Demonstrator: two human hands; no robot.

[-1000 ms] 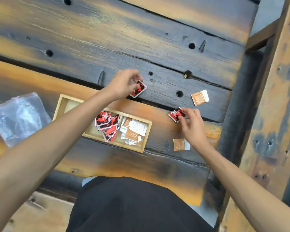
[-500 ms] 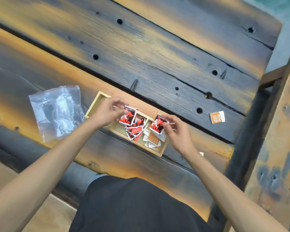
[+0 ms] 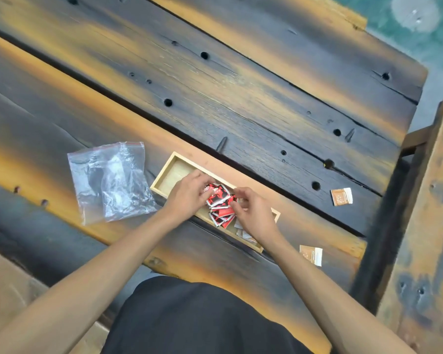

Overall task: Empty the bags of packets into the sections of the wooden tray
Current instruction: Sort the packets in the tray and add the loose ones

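A light wooden tray with three sections lies on the dark plank table. Its left section is bare, and the middle one holds a pile of red packets. My left hand hovers over the pile and pinches a red packet at the top. From the right, my right hand pinches another red packet against the pile. It also covers most of the right section, where a few white and orange packets show.
Two flat clear plastic bags lie left of the tray. One loose orange-and-white packet lies on the table to the far right, another near the front edge. A wooden bench stands on the right.
Both hands picked red packets off the table to the right and carried them left over the tray. They have now come down onto the red pile in the middle section.
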